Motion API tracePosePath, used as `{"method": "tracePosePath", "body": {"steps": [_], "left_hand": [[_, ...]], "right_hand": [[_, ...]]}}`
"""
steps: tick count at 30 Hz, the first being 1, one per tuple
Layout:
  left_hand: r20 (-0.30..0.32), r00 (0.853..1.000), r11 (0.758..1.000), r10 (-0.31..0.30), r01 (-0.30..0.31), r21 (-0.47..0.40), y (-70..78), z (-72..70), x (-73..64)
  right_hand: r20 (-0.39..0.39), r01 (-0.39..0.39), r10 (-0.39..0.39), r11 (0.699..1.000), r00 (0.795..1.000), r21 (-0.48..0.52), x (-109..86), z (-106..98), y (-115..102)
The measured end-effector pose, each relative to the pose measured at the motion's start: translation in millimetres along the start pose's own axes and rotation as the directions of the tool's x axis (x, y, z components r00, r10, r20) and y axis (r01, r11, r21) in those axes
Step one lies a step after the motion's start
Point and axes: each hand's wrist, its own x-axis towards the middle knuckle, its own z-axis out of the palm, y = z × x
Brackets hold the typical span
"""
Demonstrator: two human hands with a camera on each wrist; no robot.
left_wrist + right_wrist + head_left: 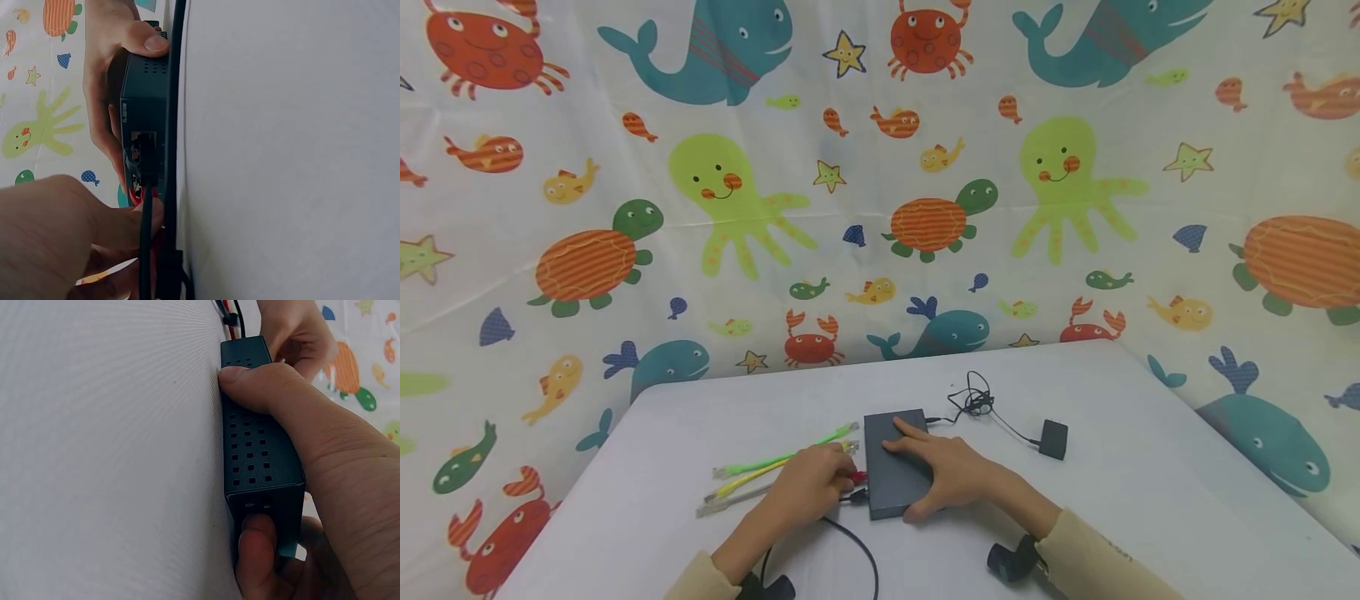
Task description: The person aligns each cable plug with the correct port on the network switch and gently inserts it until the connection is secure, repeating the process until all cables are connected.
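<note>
The left hand [812,475] pinches red cable [858,477], probably plugging into box [887,471] beside it, which right hand [953,471] grips; straight push seems needed.

Dk-gry box [891,485], red cable [859,477], blk cable [145,244]; wht sea-animal-print cloth [857,196]

Head view: your left hand [811,480] covers much of red cable [858,477]; black cable [871,553] runs out of shot, bottom edge; your right hand [951,472] hides part of box [891,477]; side lettering [125,112] too small to read.
</note>
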Motion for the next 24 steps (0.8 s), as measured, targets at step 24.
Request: {"method": "tracePosePath", "body": {"steps": [24], "left_hand": [[-0.011, 1.0, 1.0, -0.005, 0.005, -0.005, 0.3, -0.1, -1.1]], "right_hand": [[0.001, -0.009, 0.009, 1.0, 1.0, 0.005, -0.2, -1.8, -3.8]]}}
